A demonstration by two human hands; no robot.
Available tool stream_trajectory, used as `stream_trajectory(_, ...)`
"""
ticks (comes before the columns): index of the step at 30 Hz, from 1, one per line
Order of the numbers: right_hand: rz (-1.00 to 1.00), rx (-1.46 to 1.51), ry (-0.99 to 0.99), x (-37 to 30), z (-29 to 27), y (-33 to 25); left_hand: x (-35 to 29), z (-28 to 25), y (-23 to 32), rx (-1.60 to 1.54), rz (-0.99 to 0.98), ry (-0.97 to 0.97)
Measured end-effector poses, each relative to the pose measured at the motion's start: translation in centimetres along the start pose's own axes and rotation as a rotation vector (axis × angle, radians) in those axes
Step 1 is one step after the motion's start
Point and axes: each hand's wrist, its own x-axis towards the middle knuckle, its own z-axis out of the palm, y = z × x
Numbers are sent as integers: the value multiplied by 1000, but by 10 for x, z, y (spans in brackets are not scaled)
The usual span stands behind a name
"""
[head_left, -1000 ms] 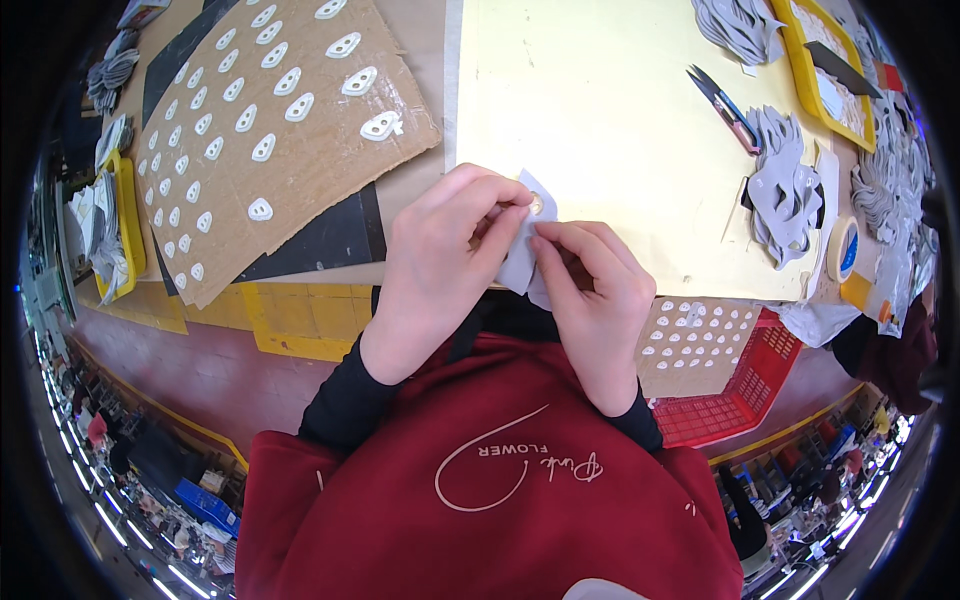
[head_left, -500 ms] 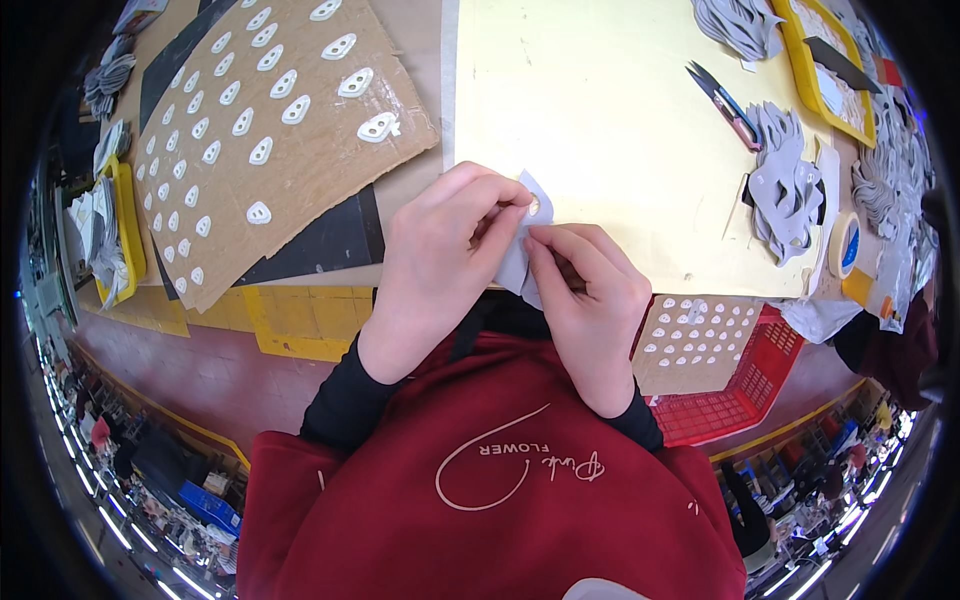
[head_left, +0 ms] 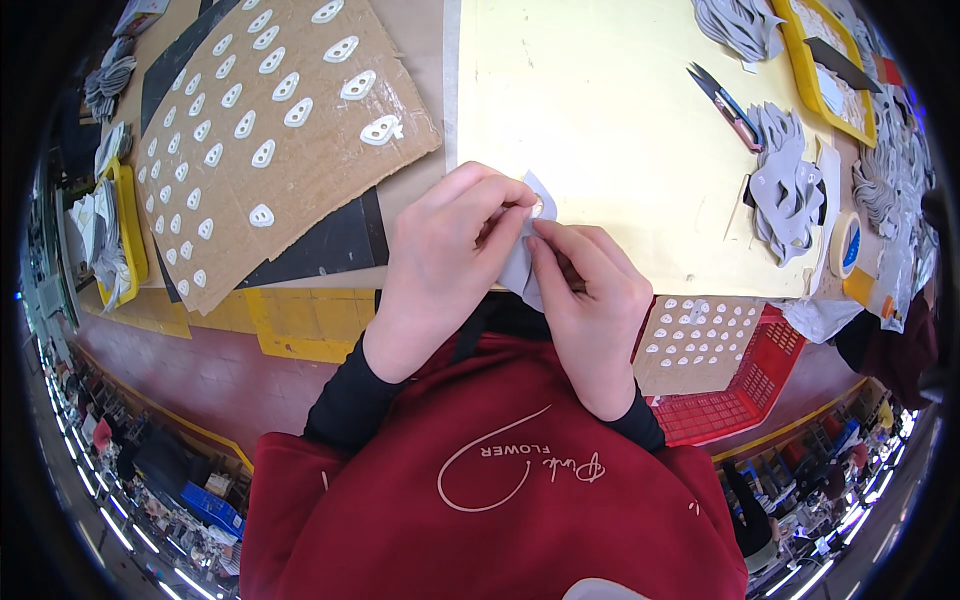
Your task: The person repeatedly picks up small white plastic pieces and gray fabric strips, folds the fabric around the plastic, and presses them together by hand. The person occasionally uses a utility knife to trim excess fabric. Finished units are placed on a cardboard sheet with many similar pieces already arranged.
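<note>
A small grey fabric piece (head_left: 518, 272) is pinched between both hands at the front edge of the table. My left hand (head_left: 435, 240) is closed, thumb and index finger pressed together on its upper part. Right beside it, my right hand (head_left: 597, 285) is also closed, with its thumb and index finger on the same piece. At the left fingertips shows a small whitish part (head_left: 537, 208) against the grey fabric; fingers hide most of it. The other fingers of both hands are curled in.
To the left, a cardboard sheet (head_left: 330, 180) carries rows of white two-holed pieces. Snips (head_left: 727, 108), grey strips (head_left: 785, 190) and a tape roll (head_left: 845, 245) lie at right. Yellow trays (head_left: 125, 230) stand at both sides. A red crate (head_left: 765, 375) with another cardboard sheet (head_left: 690, 360) is below.
Both hands stay pinched on the grey piece, with only a slight shift to the right. The left fingertips now cover more of the whitish part.
</note>
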Motion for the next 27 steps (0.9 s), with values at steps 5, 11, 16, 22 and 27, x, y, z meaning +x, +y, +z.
stream_trajectory(5,-46,-13,33,0,3,0,2,0,1,10,-13,6)
stream_trajectory(11,-58,-31,22,0,4,0,3,0,2,-84,-70,-10)
stream_trajectory(16,-51,-35,10,-1,3,2,5,0,1,-70,-74,0)
stream_trajectory(22,-65,-17,37,-2,5,4,6,2,1,-39,-63,27)
stream_trajectory(27,-67,1,41,-2,5,6,8,2,3,-19,-82,27)
